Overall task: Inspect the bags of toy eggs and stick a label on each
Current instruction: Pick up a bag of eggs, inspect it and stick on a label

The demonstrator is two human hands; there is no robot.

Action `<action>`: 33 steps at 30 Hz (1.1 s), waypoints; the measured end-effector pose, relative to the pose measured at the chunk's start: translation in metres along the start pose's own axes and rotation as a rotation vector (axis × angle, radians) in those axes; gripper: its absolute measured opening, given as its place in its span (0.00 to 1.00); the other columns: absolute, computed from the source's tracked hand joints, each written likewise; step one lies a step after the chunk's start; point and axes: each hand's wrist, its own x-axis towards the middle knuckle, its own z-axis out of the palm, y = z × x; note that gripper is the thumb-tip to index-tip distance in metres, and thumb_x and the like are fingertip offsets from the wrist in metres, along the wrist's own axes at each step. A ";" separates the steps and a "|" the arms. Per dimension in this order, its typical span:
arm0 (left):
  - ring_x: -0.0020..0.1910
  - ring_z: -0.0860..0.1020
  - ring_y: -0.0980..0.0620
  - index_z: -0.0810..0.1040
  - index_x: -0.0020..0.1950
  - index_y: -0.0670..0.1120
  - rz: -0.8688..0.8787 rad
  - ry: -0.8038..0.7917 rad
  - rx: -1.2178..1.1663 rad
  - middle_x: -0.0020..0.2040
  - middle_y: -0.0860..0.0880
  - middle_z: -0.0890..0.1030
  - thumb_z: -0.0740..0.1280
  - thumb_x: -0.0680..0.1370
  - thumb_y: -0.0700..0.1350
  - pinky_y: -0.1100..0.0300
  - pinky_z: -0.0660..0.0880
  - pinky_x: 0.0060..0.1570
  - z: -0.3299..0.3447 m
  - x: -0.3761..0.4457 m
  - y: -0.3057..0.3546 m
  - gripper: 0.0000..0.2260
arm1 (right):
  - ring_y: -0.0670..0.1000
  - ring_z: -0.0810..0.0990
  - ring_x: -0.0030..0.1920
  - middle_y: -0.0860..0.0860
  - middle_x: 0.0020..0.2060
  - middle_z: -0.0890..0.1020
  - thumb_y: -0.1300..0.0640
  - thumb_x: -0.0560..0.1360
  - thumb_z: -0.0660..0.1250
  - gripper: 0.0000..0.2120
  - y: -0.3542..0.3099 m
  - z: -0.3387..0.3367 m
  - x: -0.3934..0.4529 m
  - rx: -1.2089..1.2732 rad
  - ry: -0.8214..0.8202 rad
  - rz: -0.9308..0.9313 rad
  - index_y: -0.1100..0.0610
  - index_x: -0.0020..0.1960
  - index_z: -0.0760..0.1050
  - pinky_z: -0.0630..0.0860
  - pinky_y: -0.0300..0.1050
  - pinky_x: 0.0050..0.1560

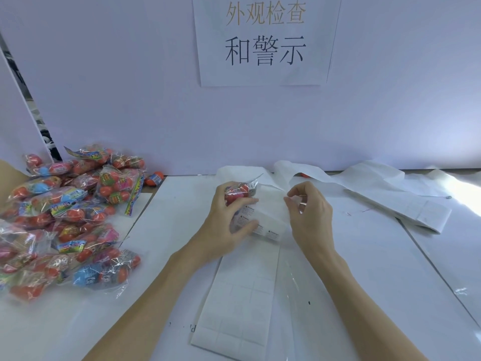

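Bag of toy eggs [238,192] gripped in left hand [226,225] (right hand [309,209] beside).

**Both hands raised mid-table, fingers curled**

The left forearm enters from 7 o'clock, the right from 5 o'clock, both bare and converging toward the centre. The left hand [226,222] is knuckles up, fingers and thumb curled in a grip. The right hand [309,212] sits at its 3 o'clock, fingertips pinched together.

A heap of bags [65,220] lies at the surface's [364,269] left. The label strip [242,290] lies centre. A sign [265,40] hangs on the wall behind.
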 end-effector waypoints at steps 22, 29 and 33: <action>0.53 0.76 0.66 0.85 0.52 0.42 -0.192 0.079 -0.198 0.60 0.49 0.73 0.68 0.83 0.40 0.72 0.71 0.54 -0.012 0.005 0.003 0.06 | 0.52 0.79 0.50 0.48 0.47 0.85 0.65 0.80 0.71 0.08 -0.014 0.014 -0.014 -0.015 -0.219 -0.356 0.55 0.54 0.83 0.74 0.46 0.55; 0.57 0.76 0.67 0.87 0.51 0.47 -0.229 0.063 -0.294 0.62 0.53 0.74 0.65 0.85 0.39 0.68 0.74 0.61 -0.014 0.005 0.006 0.11 | 0.50 0.77 0.51 0.48 0.48 0.82 0.67 0.78 0.72 0.08 -0.016 0.014 -0.014 -0.068 -0.181 -0.421 0.56 0.50 0.83 0.72 0.43 0.55; 0.57 0.75 0.70 0.86 0.51 0.51 -0.222 0.053 -0.275 0.63 0.53 0.73 0.65 0.85 0.40 0.72 0.71 0.59 -0.014 0.006 0.006 0.11 | 0.46 0.75 0.51 0.46 0.49 0.81 0.68 0.77 0.71 0.08 -0.019 0.012 -0.015 -0.047 -0.205 -0.431 0.56 0.50 0.81 0.72 0.42 0.56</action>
